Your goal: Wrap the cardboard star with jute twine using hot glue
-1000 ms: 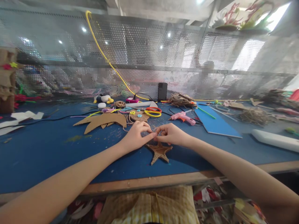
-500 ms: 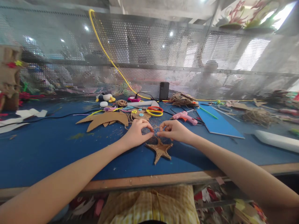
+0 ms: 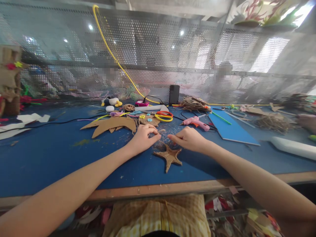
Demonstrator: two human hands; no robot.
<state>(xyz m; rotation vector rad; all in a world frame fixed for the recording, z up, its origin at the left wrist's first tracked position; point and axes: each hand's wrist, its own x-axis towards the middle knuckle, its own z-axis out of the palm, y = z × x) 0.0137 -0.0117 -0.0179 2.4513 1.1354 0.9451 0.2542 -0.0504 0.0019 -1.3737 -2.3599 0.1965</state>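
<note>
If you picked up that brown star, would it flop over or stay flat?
The star looks cut from flat card wrapped in twine, so it would probably stay stiff. It seems thin, so likely light, and a push should slide it across the blue table, not roll it. Its narrow points might bend.

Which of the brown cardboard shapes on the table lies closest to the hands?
The star, lying just below both hands. The larger fish-like cutout lies farther back, to the left of the left hand.

Pink glue gun (image 3: pixel 197 123), yellow scissors (image 3: pixel 163 117), blue sheet (image 3: pixel 229 129).
</note>
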